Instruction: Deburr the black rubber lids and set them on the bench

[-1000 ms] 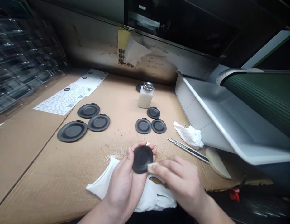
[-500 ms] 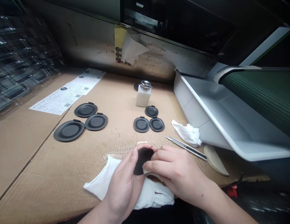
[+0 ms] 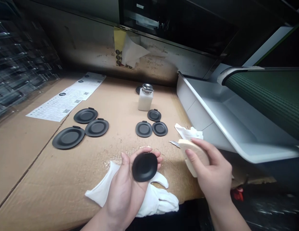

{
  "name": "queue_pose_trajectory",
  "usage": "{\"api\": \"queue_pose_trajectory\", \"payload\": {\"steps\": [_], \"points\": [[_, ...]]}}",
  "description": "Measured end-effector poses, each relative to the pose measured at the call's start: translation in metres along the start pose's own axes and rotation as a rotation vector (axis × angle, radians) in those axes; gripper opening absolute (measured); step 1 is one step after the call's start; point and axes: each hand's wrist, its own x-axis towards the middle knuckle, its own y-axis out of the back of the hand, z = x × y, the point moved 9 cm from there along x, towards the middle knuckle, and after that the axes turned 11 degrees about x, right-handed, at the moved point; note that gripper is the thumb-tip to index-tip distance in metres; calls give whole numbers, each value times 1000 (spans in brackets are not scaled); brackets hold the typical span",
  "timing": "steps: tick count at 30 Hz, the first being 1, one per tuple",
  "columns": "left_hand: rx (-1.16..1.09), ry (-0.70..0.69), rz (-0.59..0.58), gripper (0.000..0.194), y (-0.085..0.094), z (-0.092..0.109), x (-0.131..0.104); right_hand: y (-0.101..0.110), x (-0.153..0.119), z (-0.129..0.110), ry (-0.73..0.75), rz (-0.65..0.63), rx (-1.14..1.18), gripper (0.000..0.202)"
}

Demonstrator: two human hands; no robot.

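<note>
My left hand (image 3: 126,189) is cradling a shallow black dish (image 3: 144,167) at the near middle, its fingers curling underneath and its thumb standing off the left rim. My right hand (image 3: 214,175) is pinching a pale, thick pad (image 3: 198,152) to the right, well apart from the dish. For good work, I'm judging that the dish is needing firm backing from my palm, its tab staying uncovered, and that the pad is calling for a flat edge and light, even pressure rather than a digging corner.

A white glove (image 3: 161,203) is lying on the cardboard-covered surface (image 3: 122,106) under my left hand, where it could be snagging my wrist. Just left of the pad a metal blade tip (image 3: 174,143) is poking out, so I'm treating that side warily. A crumpled white cloth (image 3: 189,132) is lying beyond the pad, beside a pale bin (image 3: 195,112) that is limiting room on the right.

Farther off, three black dishes (image 3: 144,129) are sitting near a metal-topped bottle (image 3: 145,101), which is mostly hiding something dark, perhaps another dish. Three more (image 3: 67,138) are resting left, near printed sheets (image 3: 67,98).
</note>
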Motion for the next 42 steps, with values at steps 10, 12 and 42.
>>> {"api": "queue_pose_trajectory", "payload": {"steps": [10,12,42], "points": [[-20,24,19,46,3,-4,1,-68,-37,-83,426,-243,95,25],[-2,-1,61,41,6,-2,1,-78,-37,-86,429,-206,31,20],[27,41,4,54,-1,-3,-1,-86,-46,-98,587,-449,117,23]]}}
